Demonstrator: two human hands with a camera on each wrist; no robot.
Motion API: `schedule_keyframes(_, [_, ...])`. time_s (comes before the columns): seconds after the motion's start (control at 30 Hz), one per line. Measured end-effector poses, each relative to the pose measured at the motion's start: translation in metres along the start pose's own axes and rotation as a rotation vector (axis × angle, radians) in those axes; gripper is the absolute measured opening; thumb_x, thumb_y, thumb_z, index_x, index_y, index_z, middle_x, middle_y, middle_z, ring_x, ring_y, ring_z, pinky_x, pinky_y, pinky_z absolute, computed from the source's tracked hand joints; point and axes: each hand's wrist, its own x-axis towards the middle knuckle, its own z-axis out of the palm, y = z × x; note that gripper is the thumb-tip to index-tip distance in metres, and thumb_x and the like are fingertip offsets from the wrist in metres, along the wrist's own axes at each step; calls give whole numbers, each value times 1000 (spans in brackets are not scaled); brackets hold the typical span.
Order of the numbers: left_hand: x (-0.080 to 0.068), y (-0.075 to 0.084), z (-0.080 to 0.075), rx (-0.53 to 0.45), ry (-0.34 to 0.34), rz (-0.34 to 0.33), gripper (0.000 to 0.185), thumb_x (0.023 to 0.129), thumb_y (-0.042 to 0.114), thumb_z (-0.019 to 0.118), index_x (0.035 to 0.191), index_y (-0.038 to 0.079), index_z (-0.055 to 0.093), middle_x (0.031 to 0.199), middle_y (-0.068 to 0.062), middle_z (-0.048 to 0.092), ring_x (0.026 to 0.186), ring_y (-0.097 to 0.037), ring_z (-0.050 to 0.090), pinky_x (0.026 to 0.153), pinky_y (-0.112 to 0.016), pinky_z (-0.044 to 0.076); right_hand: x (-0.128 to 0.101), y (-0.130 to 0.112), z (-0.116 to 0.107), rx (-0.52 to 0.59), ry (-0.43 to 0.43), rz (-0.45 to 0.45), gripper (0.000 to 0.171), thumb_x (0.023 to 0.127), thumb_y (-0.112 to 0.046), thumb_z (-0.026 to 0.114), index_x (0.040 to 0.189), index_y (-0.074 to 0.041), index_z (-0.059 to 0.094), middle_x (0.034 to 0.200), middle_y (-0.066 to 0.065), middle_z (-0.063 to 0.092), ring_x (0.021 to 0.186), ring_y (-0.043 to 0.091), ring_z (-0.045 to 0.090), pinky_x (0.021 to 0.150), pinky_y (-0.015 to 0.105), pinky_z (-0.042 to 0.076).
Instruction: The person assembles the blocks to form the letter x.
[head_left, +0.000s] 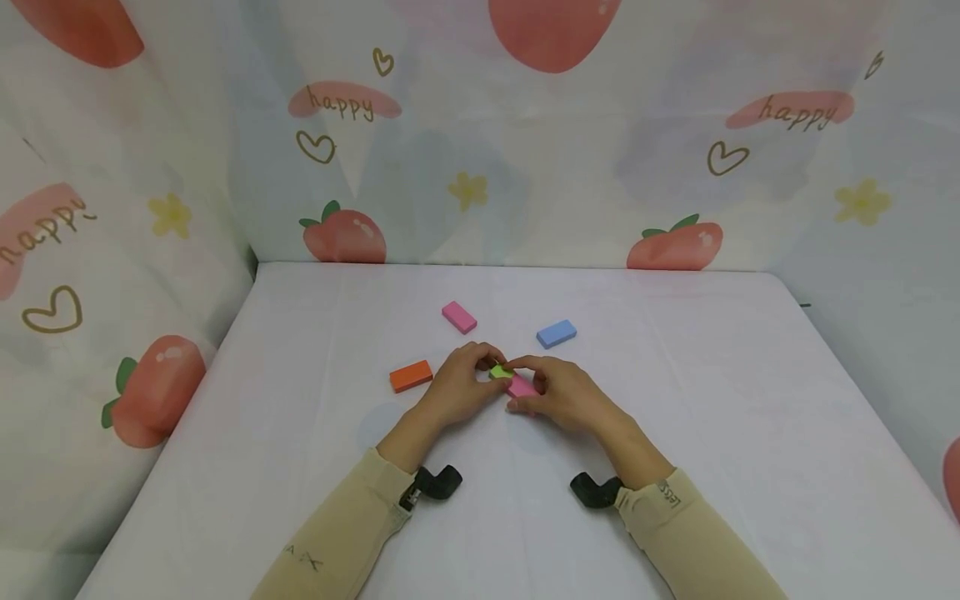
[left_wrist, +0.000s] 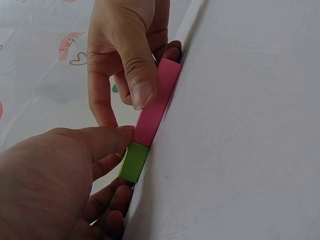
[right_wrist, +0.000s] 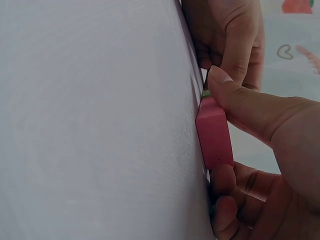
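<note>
A green block (head_left: 501, 372) and a pink block (head_left: 522, 386) lie against each other on the white table, between both hands. My left hand (head_left: 459, 383) pinches the green block, its fingers at the far end and its thumb near the seam with the pink one. My right hand (head_left: 566, 392) holds the pink block with curled fingers. In the left wrist view, the pink block (left_wrist: 161, 100) and green block (left_wrist: 134, 162) touch in a line. Most of the green block is hidden in the right wrist view, where the pink block's end (right_wrist: 215, 140) faces the camera.
An orange block (head_left: 411, 377) lies just left of my left hand. Farther back are another pink block (head_left: 459, 317) and a blue block (head_left: 557, 334). Patterned cloth walls (head_left: 525, 167) stand behind the table (head_left: 712, 417) and at its sides.
</note>
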Motion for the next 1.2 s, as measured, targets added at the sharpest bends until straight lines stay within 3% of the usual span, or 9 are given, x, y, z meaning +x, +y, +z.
schedule_keyframes(0.63, [0, 4, -3, 8, -13, -15, 24, 87, 40, 70, 107, 29, 61, 104, 9, 57, 101, -11, 52, 92, -33, 46, 2, 0, 1, 0, 11, -31, 54, 77, -43, 80, 127, -34, 62, 74, 0, 53, 68, 13, 47, 59, 27, 36])
schedule_keyframes(0.97, [1, 1, -2, 11, -10, -6, 23, 87, 39, 70, 106, 30, 61, 103, 10, 57, 101, -10, 52, 91, -32, 46, 3, 9, -1, 12, -49, -89, 44, 90, -36, 68, 133, -33, 59, 77, 1, 53, 68, 13, 48, 59, 27, 38])
schedule_keyframes(1.2, [1, 0, -1, 11, -13, -19, 23, 87, 39, 70, 106, 31, 60, 102, 11, 57, 101, -10, 52, 92, -32, 47, 2, 11, -3, 70, -92, -62, 40, 95, -27, 61, 134, -37, 57, 86, 3, 53, 75, 16, 50, 64, 30, 42])
